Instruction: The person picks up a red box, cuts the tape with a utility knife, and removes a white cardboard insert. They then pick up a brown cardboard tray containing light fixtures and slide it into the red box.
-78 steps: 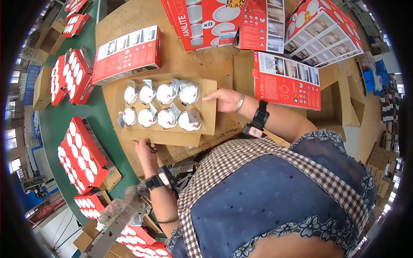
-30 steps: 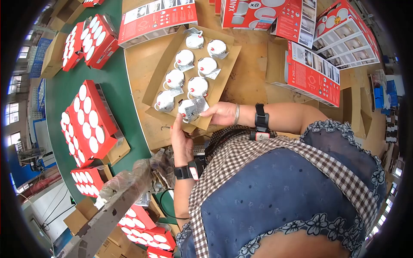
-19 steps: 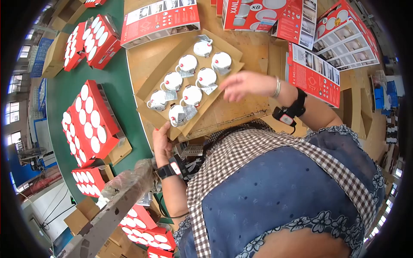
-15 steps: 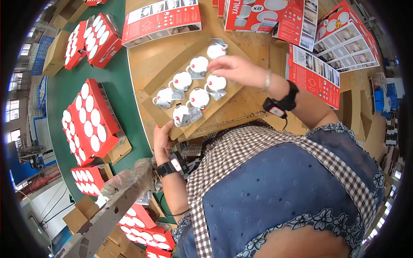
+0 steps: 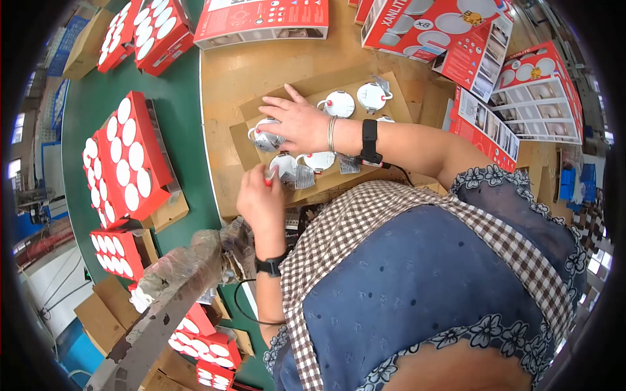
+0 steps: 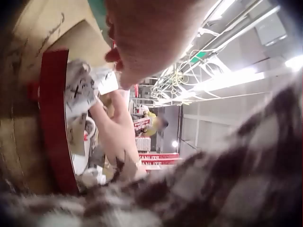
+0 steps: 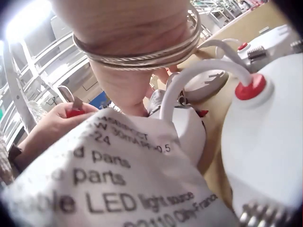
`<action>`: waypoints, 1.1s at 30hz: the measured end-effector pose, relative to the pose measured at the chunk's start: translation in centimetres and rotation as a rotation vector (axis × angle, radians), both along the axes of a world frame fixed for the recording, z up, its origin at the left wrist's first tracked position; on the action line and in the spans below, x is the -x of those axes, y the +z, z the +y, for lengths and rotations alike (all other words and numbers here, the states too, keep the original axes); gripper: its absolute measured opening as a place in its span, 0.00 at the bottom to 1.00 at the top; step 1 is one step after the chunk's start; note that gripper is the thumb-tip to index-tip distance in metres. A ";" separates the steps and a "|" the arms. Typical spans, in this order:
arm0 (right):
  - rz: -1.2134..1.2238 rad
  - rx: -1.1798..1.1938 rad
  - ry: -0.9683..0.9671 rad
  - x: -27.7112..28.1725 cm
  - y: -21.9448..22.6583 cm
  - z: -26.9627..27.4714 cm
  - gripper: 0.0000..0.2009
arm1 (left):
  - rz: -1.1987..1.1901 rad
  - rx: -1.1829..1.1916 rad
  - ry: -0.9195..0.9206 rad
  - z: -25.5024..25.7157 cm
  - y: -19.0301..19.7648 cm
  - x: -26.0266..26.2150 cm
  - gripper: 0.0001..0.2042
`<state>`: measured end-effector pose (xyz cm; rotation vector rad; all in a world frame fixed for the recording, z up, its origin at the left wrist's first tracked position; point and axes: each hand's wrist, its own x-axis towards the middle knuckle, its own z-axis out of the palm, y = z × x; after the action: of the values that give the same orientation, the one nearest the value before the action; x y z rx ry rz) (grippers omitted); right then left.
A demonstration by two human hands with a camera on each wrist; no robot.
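A shallow cardboard tray [image 5: 244, 133], brown inside, holds white downlights [image 5: 340, 104] with white cables, red plugs and printed labels. My right hand [image 5: 297, 124] spreads its fingers over a downlight [image 5: 263, 138] at the tray's left end, hiding part of it. In the left wrist view that right hand [image 6: 116, 132] reaches the printed label [image 6: 79, 92]. My left hand [image 5: 263, 199] is curled at the near left corner, beside another labelled downlight [image 5: 283, 167]. Something red shows at its fingertips; I cannot tell whether it is held. A large label [image 7: 118, 175] fills the right wrist view.
A red carton [image 5: 261, 19] lies beyond the tray; more red XANLITE cartons [image 5: 430, 26] stand at the back right. Red boxes of white discs [image 5: 127, 156] sit on the green surface [image 5: 189, 143] at left. A plastic-wrapped metal bar [image 5: 163, 306] rises at near left.
The tray has turned to lie more crosswise. My right hand has gone from the tray's right side to its left end; my left hand has come off the near corner and curled above it.
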<state>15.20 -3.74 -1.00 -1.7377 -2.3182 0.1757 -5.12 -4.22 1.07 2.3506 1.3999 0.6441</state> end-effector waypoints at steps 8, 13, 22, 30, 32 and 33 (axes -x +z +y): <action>0.011 0.118 -0.029 0.4 -1.6 0.2 0.29 | 0.233 0.087 -0.126 1.5 -2.4 0.3 0.09; 0.057 0.167 -0.016 0.8 -1.4 0.3 0.27 | 0.199 0.205 -0.067 1.1 -1.3 0.8 0.07; 0.145 0.048 -0.084 1.6 -2.1 0.4 0.27 | 0.142 0.159 -0.061 0.7 -2.1 1.1 0.10; 0.117 0.080 -0.098 2.0 -1.5 0.6 0.24 | 0.162 0.317 -0.055 2.1 -2.0 1.2 0.10; 0.126 0.101 -0.097 2.0 -1.5 0.6 0.23 | 0.141 0.323 -0.070 2.5 -2.9 1.5 0.11; 0.136 0.088 -0.101 2.1 -1.5 0.4 0.22 | 0.114 0.448 -0.021 2.8 -3.3 1.6 0.11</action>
<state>13.05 -3.29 -2.55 -1.8191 -2.1512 0.3703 -6.74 -1.40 -2.21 2.0629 1.3913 0.1651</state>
